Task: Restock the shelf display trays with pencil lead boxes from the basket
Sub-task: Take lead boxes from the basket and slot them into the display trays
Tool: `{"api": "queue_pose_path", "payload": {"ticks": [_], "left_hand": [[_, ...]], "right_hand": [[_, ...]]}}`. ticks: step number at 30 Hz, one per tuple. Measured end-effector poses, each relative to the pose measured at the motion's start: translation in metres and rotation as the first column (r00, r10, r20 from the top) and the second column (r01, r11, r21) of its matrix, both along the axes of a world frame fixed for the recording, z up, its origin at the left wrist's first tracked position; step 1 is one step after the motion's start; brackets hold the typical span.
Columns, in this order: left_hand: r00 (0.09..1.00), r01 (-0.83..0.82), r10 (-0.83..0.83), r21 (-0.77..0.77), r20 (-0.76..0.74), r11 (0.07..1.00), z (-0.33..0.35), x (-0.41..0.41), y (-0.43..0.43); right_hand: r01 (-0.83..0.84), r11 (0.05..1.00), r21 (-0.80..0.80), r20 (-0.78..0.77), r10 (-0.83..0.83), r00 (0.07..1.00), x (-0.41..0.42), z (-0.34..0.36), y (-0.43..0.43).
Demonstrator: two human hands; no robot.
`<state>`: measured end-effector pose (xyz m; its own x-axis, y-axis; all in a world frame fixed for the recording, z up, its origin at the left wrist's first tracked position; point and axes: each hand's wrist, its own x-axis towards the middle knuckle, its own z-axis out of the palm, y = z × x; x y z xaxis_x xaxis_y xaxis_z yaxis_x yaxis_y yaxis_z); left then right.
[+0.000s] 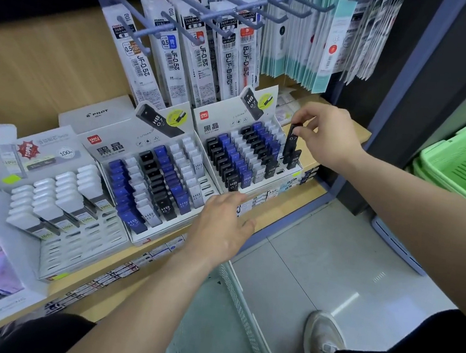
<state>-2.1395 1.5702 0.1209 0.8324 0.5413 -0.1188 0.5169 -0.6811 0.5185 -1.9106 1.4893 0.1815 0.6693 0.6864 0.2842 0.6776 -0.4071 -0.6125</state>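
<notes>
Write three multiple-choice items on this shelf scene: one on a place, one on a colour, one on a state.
1. Where is the black box that the right hand holds?
A. In a basket
B. At the right end of the right-hand tray
C. On the floor

2. What colour are the stacked baskets at far right?
A. Green
B. Red
C. Black

3. How is the left hand?
A. Gripping a box
B. Clenched in a fist
C. Open, fingers straight

Answers: B, the fingers pinch it over that tray's last row; A, their mesh walls are green; C, it holds nothing.
</notes>
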Motion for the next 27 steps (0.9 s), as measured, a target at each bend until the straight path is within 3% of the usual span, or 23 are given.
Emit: {"api": "queue_pose_path", "payload": {"ticks": [5, 14, 27], "left_hand": [[1.0, -0.001, 0.002, -0.003, 0.005, 1.0, 0.0, 0.001, 0.003], [1.0, 0.002, -0.002, -0.011, -0.014, 1.0, 0.002, 0.002, 0.004], [0.999, 0.009, -0.009, -0.002, -0.042, 1.0, 0.004, 0.003, 0.003]], "right_hand": [[0.022, 0.997, 0.078, -0.022, -0.02, 1.0, 0.002, 0.007, 0.005], [-0.039, 0.989, -0.144, 0.017, 0.042, 0.999, 0.007, -0.024, 0.01], [-0.028, 0.984, -0.177, 0.045, 0.037, 0.998, 0.016, -0.032, 0.012]]}}
